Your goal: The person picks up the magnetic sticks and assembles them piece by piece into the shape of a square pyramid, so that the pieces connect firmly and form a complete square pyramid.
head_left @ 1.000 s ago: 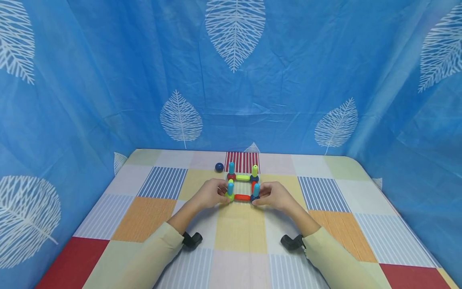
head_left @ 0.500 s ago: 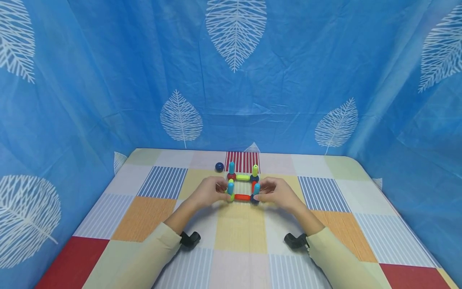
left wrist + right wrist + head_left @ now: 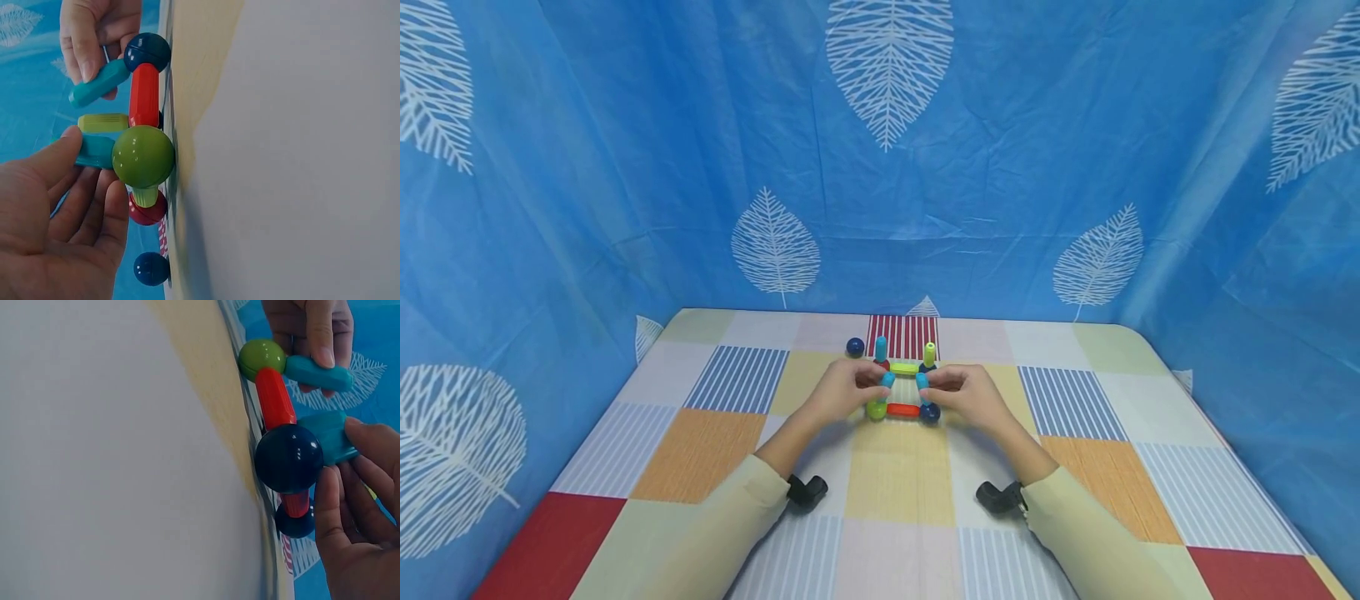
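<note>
A square frame of coloured rods and balls lies mid-table. At its near left corner, my left hand pinches a turquoise rod that stands on a lime green ball. My right hand pinches another turquoise rod on the navy ball at the near right corner. Both rods lean inward. A red rod joins these two balls. Along the far side runs a yellow-green rod, with a turquoise rod and a yellow-green upright rod at its ends.
A loose navy ball sits behind the frame's far left corner. The table wears a patchwork cloth. A blue curtain with white leaves rises behind and at the sides. Black wrist cameras hang under both forearms.
Both hands have moved slightly up and inward, from the near corner balls to the turquoise rods. Those rods have gone from upright to leaning toward each other.
</note>
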`<state>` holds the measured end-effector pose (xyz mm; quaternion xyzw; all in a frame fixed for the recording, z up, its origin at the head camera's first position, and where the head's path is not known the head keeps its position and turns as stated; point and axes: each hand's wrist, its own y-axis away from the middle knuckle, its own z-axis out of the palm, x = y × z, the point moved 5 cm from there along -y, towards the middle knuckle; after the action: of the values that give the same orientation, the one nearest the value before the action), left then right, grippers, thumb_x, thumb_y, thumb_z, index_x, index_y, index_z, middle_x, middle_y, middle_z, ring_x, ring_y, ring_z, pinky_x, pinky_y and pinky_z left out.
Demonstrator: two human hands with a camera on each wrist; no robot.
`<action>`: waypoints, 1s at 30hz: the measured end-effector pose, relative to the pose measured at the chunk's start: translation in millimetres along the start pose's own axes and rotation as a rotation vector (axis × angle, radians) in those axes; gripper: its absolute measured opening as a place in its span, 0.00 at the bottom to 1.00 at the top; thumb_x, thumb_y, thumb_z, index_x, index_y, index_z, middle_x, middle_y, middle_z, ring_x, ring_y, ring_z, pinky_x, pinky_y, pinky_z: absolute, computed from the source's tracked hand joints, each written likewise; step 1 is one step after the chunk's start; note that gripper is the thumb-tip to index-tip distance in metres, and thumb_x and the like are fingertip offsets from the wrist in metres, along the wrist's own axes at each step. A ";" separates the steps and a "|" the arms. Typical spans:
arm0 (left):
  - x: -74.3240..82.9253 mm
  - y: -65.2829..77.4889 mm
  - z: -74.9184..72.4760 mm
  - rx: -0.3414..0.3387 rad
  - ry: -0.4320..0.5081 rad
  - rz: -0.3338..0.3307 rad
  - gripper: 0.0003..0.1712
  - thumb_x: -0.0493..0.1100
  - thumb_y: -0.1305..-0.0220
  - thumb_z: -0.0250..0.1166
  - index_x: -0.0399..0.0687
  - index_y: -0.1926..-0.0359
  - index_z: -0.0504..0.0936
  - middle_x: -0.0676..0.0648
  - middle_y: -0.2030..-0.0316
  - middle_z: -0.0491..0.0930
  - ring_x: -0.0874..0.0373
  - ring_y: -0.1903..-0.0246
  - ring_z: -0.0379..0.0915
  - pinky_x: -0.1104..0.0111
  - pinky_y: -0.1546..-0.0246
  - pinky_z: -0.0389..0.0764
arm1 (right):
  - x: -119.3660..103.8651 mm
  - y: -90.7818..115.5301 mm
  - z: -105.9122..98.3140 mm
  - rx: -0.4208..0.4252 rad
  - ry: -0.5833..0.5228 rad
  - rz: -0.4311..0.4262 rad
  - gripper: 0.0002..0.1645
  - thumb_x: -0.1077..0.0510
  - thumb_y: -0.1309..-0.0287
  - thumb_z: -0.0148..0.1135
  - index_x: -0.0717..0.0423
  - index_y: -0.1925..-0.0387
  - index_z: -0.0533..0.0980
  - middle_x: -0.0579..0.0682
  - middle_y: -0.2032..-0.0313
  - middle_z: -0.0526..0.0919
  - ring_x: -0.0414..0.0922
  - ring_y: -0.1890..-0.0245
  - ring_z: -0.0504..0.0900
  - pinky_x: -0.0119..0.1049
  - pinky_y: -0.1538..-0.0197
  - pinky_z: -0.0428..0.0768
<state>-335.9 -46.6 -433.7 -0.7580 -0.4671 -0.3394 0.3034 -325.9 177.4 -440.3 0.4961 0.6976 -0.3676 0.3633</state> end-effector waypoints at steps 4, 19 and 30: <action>0.9 -3.7 2.0 0.009 -0.031 -0.017 0.16 0.43 0.35 0.73 0.43 0.49 0.88 0.49 0.60 0.88 0.60 0.61 0.82 0.68 0.58 0.85 | -0.3 -2.4 2.8 0.012 0.015 0.014 0.18 0.55 0.44 0.77 0.60 0.53 0.87 0.56 0.58 0.91 0.42 0.60 0.88 0.28 0.56 0.85; -1.4 -7.3 3.2 0.021 -0.025 -0.034 0.15 0.45 0.35 0.73 0.43 0.50 0.88 0.49 0.62 0.88 0.61 0.63 0.81 0.69 0.61 0.84 | -0.6 -5.8 4.9 0.018 0.045 0.054 0.19 0.52 0.42 0.76 0.57 0.52 0.87 0.54 0.57 0.91 0.43 0.58 0.89 0.30 0.56 0.86; -5.7 -22.7 -11.6 0.226 0.038 -0.076 0.15 0.40 0.32 0.69 0.41 0.47 0.83 0.45 0.59 0.84 0.55 0.59 0.80 0.64 0.56 0.85 | -2.0 -18.6 -19.4 0.294 -0.021 0.006 0.12 0.54 0.40 0.74 0.58 0.59 0.86 0.56 0.62 0.89 0.44 0.64 0.85 0.32 0.60 0.85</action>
<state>-361.2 -49.9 -428.2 -0.6942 -0.5249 -0.3101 0.3826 -346.0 189.1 -426.7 0.5422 0.6310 -0.4699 0.2949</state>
